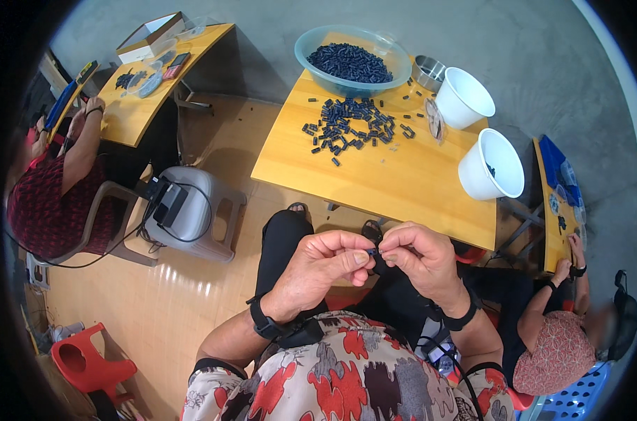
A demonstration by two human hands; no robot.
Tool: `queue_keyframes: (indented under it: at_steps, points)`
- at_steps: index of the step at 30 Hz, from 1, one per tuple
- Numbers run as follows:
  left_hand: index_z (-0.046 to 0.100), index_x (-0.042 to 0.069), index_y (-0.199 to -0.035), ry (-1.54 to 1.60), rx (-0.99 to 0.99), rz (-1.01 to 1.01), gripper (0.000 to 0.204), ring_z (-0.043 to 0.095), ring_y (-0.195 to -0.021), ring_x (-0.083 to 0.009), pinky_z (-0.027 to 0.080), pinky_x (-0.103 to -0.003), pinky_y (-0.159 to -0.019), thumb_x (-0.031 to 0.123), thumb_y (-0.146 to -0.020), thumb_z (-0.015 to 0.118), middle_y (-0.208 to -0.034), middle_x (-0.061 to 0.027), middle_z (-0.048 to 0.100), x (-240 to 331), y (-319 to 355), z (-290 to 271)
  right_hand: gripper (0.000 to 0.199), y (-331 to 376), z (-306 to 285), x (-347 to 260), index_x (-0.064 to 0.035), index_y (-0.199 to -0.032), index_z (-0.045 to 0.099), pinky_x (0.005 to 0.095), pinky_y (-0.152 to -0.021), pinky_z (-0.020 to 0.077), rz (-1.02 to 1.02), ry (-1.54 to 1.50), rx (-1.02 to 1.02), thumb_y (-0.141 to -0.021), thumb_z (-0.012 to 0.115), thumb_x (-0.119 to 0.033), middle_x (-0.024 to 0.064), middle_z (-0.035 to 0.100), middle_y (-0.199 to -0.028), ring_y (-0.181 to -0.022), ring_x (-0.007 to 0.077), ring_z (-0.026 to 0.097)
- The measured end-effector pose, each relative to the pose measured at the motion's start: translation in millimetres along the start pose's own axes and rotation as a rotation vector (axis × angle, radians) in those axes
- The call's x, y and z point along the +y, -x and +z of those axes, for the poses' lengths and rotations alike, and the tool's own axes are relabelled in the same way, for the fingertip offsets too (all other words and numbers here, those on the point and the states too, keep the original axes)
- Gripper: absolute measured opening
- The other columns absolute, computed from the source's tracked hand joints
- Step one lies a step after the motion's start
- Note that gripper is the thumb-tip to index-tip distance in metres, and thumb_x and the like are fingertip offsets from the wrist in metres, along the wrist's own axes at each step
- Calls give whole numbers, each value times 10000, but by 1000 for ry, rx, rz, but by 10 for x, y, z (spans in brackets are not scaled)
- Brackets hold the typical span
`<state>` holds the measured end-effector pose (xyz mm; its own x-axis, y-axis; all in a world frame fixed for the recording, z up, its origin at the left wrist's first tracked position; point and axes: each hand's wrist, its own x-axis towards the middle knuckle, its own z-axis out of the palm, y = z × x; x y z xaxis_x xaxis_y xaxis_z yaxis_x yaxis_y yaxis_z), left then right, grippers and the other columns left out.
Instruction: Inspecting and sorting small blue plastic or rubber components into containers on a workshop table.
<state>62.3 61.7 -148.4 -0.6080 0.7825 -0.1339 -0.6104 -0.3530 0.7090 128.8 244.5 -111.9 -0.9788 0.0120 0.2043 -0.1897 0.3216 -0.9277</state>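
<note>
Small dark part [372,250] pinched between both hands over lap, at 6 o'clock from the counter [403,175]. Left hand [318,270] and right hand [420,259] both clenched on it; best kept fingertip-tight, aligned squarely.

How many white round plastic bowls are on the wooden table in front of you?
2: one white bowl at the table's far right corner, beside the steel cup; the other nearer, at the right edge.

Grey concrete floor [276,28], glossy tan floor [157,295], yellow wooden surface [403,182], grey plastic stool [203,210], red plastic stool [87,365]
</note>
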Motion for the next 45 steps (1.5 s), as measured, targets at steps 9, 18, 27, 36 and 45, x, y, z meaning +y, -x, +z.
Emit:
queue_keyframes:
  at_steps: [9,18,27,36,45]
  points:
    - [620,-25,-1006,-36,-1,0,160,573,-667,-72,498,-212,-644,69,-882,583,-841,-70,646,21,76,92,128,5,-10,-114,-33,-871,612,267,-606,480,-121,211,-11,-757,660,2,77,638,-801,-688,192,613]
    - [615,-17,-1003,-83,12,-36,162,593,-645,-97,508,-221,-613,91,-895,562,-815,-67,644,-8,74,88,158,-67,-48,-229,-42,-867,602,292,-598,486,-248,376,-95,-733,655,23,81,615,-794,-685,219,614]
    - [620,-8,-1008,-68,19,-52,184,566,-645,-58,493,-194,-604,135,-914,552,-786,-35,632,-22,90,82,155,-59,-39,-174,-28,-887,626,263,-602,478,-147,244,-100,-746,665,22,75,631,-786,-689,180,618]
    - [613,-11,-1012,-17,34,-44,176,582,-637,-83,507,-212,-603,118,-907,555,-802,-60,638,-12,95,84,149,56,42,-69,-13,-882,633,234,-612,480,33,-12,56,-745,677,25,76,638,-800,-680,135,609]
    - [613,-11,-998,-31,44,-39,170,580,-636,-80,501,-206,-599,121,-910,551,-793,-53,634,-46,79,68,139,1,49,-48,-16,-837,617,232,-578,473,-195,207,14,-722,656,52,84,627,-796,-652,144,601]
